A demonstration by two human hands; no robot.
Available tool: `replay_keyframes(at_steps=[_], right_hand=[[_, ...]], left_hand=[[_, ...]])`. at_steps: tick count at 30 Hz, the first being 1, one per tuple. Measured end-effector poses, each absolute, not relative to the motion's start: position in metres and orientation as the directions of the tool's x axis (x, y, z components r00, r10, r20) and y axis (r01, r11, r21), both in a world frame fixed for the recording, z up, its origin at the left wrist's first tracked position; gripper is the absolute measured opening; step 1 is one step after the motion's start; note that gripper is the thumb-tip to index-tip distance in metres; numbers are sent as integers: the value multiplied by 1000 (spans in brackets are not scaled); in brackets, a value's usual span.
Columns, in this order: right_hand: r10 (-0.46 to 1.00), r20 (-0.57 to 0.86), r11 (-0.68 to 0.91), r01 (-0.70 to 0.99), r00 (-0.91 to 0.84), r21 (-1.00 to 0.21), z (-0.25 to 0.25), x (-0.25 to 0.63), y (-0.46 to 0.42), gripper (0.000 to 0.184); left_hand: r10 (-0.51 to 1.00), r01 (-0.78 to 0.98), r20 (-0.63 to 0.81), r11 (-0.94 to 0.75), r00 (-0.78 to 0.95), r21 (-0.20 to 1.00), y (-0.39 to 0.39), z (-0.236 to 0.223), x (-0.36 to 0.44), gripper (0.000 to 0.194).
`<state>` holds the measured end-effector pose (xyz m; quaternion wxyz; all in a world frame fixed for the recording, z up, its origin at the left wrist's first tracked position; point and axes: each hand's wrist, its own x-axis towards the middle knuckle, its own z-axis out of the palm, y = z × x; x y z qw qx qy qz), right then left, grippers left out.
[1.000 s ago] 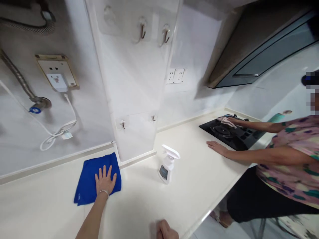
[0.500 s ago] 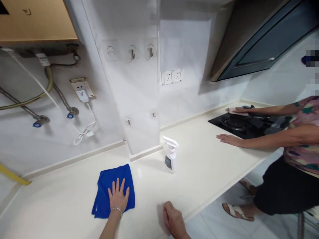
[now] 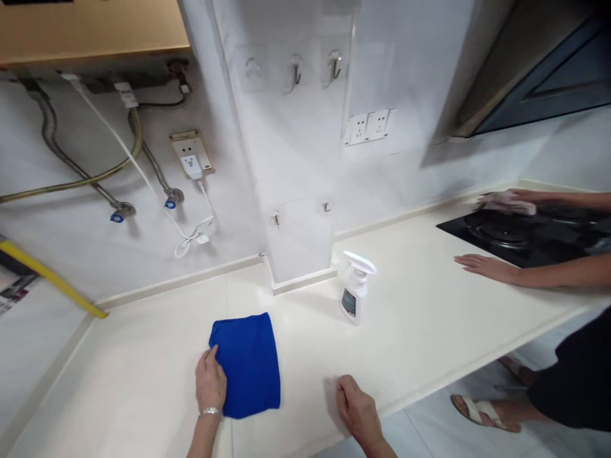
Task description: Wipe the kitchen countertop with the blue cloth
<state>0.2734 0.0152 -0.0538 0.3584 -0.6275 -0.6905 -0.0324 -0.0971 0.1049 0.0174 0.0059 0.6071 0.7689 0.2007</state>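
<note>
Two grips are working on the table (image 3: 405, 331): we are clamping our left grip (image 3: 210, 381) on the edge of the blue cloth (image 3: 248, 366) to steady it, while we are resting our right grip (image 3: 358, 407) open and empty, apart from the upright spray bottle (image 3: 356, 296).

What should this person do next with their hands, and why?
Probably pick up the spray bottle with the right hand. That hand rests empty on the white countertop and is the nearer one to the bottle, while the left hand is occupied at the edge of the blue cloth.
</note>
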Motion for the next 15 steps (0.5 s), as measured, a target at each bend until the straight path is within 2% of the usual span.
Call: replay_keyframes(at_steps=[3,8,12,14,15], right_hand=[[854,518,213,877,47,-430,-54,275,14,25],[878,476,200,865,50,-460,-52,277,12,26],[884,465,197,857,55,-477,-51,278,11,25],[882,468,201,852,57,-483,-50,278,11,25],[881,470,202,851,59,-485,-50,278,11,24]], left_hand=[[872,867,141,424,-469,262,93,23,-118,47],[908,868,-57,413,-414,275,75,25,-110,40],[855,795,-184,519,-486,312,65,26,-117,42],[831,757,-193,555,-522,346,56,27,-131,41],[833,754,-152,548,-532,363,52,27,-139,40]])
